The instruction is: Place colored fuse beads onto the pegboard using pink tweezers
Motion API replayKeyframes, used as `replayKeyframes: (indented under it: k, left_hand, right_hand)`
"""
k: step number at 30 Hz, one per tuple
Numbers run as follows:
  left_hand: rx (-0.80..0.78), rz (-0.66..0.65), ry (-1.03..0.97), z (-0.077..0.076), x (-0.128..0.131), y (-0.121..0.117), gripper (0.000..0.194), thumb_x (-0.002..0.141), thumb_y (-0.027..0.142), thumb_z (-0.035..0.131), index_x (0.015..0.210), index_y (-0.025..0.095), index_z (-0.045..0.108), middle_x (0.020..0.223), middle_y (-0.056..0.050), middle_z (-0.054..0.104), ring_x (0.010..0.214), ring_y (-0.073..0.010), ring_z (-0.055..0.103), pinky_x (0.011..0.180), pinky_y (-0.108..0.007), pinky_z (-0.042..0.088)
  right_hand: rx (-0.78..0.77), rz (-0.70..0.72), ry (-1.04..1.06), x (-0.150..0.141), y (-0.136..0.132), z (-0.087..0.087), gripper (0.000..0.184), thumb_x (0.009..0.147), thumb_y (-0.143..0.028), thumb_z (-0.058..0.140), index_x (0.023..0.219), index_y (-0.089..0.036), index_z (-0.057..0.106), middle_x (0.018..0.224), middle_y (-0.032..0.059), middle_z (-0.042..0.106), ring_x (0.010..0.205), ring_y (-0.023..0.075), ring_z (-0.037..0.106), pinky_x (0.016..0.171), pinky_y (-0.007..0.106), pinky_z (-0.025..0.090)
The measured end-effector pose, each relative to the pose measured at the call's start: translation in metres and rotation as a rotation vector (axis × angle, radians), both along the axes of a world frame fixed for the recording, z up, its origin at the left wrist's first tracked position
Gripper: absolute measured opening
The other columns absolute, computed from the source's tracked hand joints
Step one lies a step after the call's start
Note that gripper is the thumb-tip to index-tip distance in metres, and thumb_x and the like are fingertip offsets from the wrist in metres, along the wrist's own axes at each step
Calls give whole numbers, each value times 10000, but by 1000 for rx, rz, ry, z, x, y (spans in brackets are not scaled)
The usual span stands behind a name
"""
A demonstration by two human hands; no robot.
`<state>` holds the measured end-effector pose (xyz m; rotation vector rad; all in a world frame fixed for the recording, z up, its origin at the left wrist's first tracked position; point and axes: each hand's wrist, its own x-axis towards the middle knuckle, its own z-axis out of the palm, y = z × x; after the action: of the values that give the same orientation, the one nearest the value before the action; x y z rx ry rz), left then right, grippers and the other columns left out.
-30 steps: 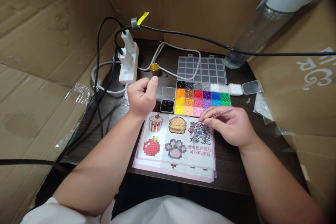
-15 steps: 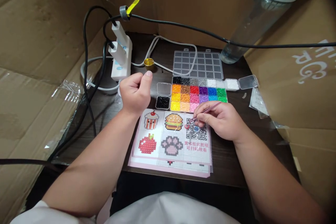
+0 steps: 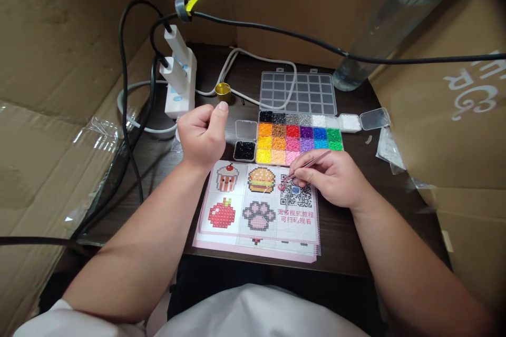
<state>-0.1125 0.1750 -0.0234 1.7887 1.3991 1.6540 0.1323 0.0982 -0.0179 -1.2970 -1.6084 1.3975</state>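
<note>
My right hand pinches a pair of pink tweezers, slanting down to the left. Their tips are close to a small cluster of red beads beside a printed QR code; whether the tips touch it I cannot tell. Under them lies a pattern sheet showing a cupcake, a burger, a red fruit and a paw, with a clear pegboard seemingly laid over it. Left of the sheet, my left hand is raised in a closed fist, thumb on top, with nothing visible in it.
Behind the sheet stands a divided bead box in many colours, its clear lid beyond. Small boxes hold black beads and white beads. A gold cup, power strip and black cable are farther back.
The whole view has shifted slightly, with things sitting a little higher in the picture. The tweezers' tips have moved slightly nearer the red beads. My left fist keeps its shape.
</note>
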Motion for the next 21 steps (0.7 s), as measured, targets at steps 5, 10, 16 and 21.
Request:
replayKeyframes:
  k: [5,10,16,21]
  left_hand:
    - [2,-2,-3,-1,0,0,511,877,366,595,442,197,384,407,39,343,399,-75,291,438,-343,185]
    - [5,-8,-7,0,1,0,512,877,350,596,440,197,378,407,40,337,398,-74,287,437,-344,185]
    - [0,-9,-3,0,1,0,512,882,338,592,440,199,374,411,40,337,399,-75,282,438,-347,183]
    - [3,-5,7,0,1,0,507,882,332,595,439,200,386,411,40,340,402,-75,286,442,-349,187]
  right_hand:
    - [-5,5,0,0,0,0,143,812,-285,673,778,-148,701,661,41,667,561,123,605,546,260,502]
    - [6,1,-14,0,0,-1,134,813,-265,662,784,-140,701,618,32,654,549,122,603,529,252,494]
    - [7,-12,-15,0,-1,-1,156,810,-282,668,769,-136,707,629,42,664,550,124,611,526,254,498]
    - [15,-11,-11,0,0,-1,149,811,-276,665,777,-138,706,622,35,659,541,120,607,524,249,494]
